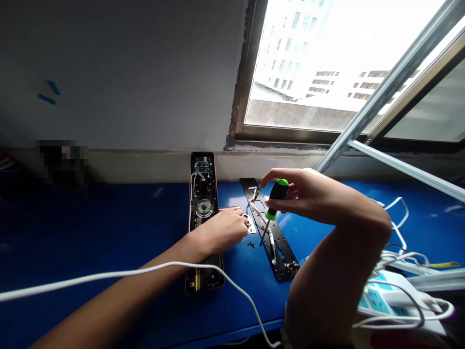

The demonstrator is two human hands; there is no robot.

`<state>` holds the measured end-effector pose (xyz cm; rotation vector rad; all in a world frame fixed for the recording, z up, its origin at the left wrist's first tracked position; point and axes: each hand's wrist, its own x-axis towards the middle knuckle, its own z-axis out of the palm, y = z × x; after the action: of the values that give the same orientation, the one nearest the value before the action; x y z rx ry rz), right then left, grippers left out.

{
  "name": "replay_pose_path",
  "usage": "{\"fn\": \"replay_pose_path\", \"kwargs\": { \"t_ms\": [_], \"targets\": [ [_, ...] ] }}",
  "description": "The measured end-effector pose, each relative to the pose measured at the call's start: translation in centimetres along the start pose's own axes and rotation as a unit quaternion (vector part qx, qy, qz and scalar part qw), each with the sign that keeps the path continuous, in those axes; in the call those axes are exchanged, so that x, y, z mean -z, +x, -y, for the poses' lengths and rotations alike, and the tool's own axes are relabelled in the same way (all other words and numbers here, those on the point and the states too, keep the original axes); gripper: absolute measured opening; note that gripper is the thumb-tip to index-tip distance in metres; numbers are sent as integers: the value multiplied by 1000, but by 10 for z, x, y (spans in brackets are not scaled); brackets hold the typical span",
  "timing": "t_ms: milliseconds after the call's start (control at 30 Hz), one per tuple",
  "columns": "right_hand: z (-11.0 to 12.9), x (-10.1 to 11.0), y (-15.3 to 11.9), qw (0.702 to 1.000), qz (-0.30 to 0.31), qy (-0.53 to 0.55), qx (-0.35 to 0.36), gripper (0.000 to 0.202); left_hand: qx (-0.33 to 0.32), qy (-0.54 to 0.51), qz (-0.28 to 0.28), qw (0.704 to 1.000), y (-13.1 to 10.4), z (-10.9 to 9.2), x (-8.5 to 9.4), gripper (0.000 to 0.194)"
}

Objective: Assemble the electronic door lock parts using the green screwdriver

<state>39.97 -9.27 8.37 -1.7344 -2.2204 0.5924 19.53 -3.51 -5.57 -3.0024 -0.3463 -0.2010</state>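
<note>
The right hand (305, 194) grips the likely light, rigid screwdriver (272, 213) by its thick handle (279, 193); whether the left hand (225, 229) pinches the white plate (252, 227), I cannot tell

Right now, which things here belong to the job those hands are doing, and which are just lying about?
Seemingly in the job:
screwdriver, in the right hand
white plate, at the left hand
opened black device
black panel
small dark pieces

Seemingly lying about:
power strip
white cable in the foreground
</note>
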Motion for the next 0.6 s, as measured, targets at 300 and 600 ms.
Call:
{"fn": "replay_pose_path", "kwargs": {
  "t_ms": [300, 600],
  "targets": [
    [-11, 3, -10, 998, -41, 9, 47, 29, -22, -10, 23, 999, 15, -2, -34, 13],
    [-1, 3, -5, 993, -69, 6, 95, 28, 47, -100, -129, 985, -42, 12, 3, 12]
  ]
}}
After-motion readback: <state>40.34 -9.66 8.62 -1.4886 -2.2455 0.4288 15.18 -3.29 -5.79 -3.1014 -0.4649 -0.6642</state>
